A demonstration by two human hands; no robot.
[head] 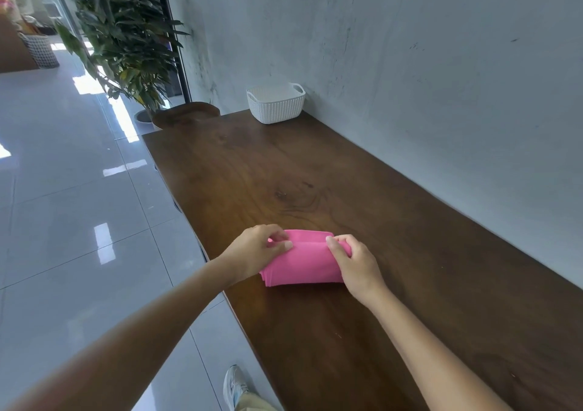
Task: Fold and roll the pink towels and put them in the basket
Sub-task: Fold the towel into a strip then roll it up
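Pink towel [303,265], folded into a thick pad, lies near the front-left edge of the dark wooden worktop [394,221], and I see it sitting directly between the two hands. The left hand [255,252] pinches its far-left corner between thumb and curled fingers. The right hand [356,265] grips the far-right end, fingers curled over the fold. Both hands touch the cloth along its far edge, which rises in a small hump, while the near edge lies flat on the wood. A white woven basket [276,103] stands well apart at the worktop's far end, against the grey wall [410,47]. A leafy plant [126,32] stands on the tiled floor [63,189] beyond.
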